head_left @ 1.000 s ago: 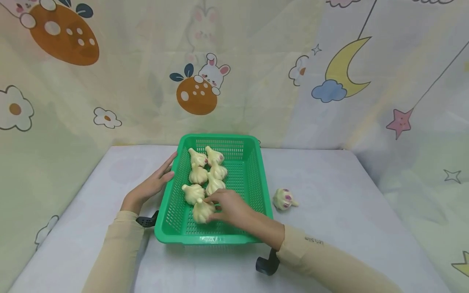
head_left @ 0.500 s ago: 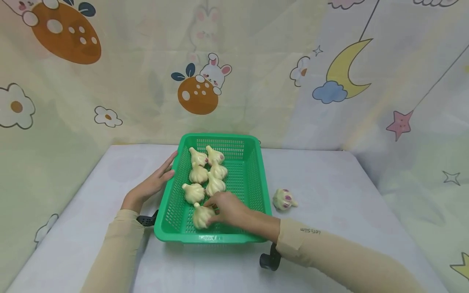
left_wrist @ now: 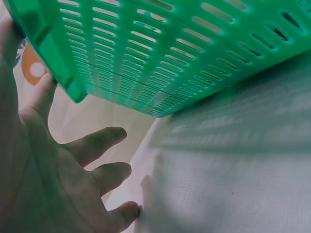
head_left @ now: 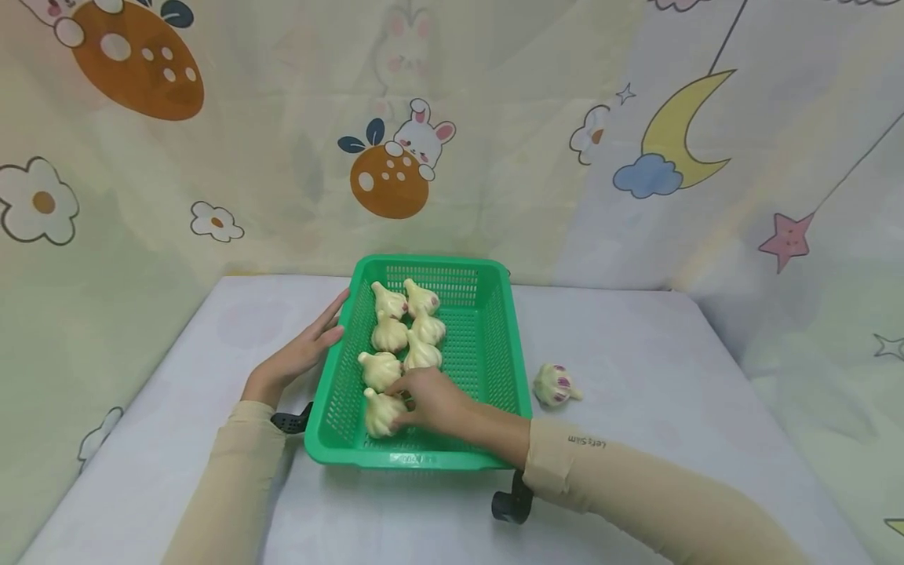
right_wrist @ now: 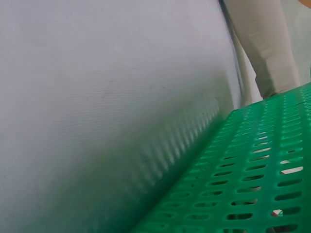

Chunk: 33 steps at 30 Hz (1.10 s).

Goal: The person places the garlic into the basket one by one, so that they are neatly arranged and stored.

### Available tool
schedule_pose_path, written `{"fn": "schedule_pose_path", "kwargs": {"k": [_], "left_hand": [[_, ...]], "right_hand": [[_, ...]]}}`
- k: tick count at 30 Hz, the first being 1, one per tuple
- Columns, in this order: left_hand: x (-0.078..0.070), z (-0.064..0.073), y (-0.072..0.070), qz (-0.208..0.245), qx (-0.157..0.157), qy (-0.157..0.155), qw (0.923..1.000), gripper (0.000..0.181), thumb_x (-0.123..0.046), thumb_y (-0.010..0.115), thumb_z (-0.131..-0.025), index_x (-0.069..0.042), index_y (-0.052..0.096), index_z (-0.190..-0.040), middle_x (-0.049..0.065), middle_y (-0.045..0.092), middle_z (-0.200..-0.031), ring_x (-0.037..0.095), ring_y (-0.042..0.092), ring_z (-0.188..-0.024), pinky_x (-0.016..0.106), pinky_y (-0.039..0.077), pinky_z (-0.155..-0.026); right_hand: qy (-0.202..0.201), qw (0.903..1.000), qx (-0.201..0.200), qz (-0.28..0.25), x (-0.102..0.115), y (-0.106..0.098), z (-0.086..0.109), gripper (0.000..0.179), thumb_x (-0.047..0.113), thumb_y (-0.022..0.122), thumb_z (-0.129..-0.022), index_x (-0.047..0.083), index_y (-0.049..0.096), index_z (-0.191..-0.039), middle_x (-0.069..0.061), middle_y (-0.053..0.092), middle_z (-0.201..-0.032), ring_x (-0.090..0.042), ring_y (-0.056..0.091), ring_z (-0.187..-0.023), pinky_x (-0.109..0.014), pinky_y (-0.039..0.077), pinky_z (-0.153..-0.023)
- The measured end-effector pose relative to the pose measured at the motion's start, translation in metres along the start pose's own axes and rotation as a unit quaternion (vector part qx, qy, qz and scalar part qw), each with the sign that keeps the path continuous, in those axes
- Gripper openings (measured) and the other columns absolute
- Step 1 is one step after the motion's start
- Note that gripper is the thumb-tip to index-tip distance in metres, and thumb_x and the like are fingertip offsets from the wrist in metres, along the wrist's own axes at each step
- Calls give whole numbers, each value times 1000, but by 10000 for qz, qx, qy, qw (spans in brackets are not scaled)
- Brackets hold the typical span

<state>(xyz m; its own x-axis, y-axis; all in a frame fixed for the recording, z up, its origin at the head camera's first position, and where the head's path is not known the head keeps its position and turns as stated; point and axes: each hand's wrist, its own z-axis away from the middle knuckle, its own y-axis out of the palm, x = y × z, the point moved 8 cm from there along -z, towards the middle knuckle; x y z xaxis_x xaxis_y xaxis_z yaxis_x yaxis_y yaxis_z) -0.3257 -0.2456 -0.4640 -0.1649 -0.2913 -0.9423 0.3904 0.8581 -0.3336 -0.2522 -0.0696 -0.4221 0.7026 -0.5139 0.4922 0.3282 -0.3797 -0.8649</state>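
A green slotted plastic basket (head_left: 519,369) stands on the table with several pale garlic bulbs in its left half. Inside it, my right hand (head_left: 439,402) pinches the nearest garlic bulb (head_left: 381,413) from the right side, by the front left corner. Just behind that one sits another garlic bulb (head_left: 378,371). My left hand (head_left: 300,355) touches the basket's left rim, its fingers spread and mostly straight. In the left wrist view, the same hand (left_wrist: 53,160) lies beside the slotted wall. The right wrist view shows only the basket's outer wall (right_wrist: 252,170), table and a sleeve; the hand is hidden there.
One purple-streaked garlic bulb (head_left: 555,385) lies on the white table (head_left: 636,369), right of the basket. A patterned cloth (head_left: 508,157) hangs behind the table. Black wrist camera mounts (head_left: 512,502) stick out below the wrists.
My right hand has shifted the pinched garlic bulb left and slightly nearer within the basket. The left hand stays at the rim, and the head view has turned slightly.
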Motion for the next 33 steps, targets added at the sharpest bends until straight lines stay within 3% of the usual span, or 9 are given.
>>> {"fn": "schedule_pose_path", "kwargs": {"k": [7, 15, 33], "left_hand": [[0, -1, 0, -19, -29, -79, 10000, 61, -40, 34, -102, -41, -2, -151, 14, 4, -160, 44, 11, -144, 71, 13, -107], [2, -1, 1, -55, -44, -109, 9999, 60, -43, 33, -101, -44, -2, -150, 12, 3, -160, 44, 11, -144, 72, 13, -106], [4, -2, 0, -26, 18, 30, 10000, 59, -42, 31, -102, -43, -3, -150, 7, -2, -161, 43, 7, -145, 72, 12, -106]], "right_hand": [[42, 9999, -52, 157, -1, 0, 0, 39, 27, 82, -72, 10, 73, -107, -4, 64, -74, -4, 43, -68, -13, 35, -60], [460, 9985, -27, -309, -9, 3, -3, 36, 26, 82, -73, 8, 73, -103, 0, 71, -83, -12, 64, -71, -12, 42, -60], [709, 9957, 79, -585, -13, 7, -5, 38, 26, 79, -77, 7, 71, -109, -1, 71, -102, -8, 69, -84, -8, 46, -67]]}}
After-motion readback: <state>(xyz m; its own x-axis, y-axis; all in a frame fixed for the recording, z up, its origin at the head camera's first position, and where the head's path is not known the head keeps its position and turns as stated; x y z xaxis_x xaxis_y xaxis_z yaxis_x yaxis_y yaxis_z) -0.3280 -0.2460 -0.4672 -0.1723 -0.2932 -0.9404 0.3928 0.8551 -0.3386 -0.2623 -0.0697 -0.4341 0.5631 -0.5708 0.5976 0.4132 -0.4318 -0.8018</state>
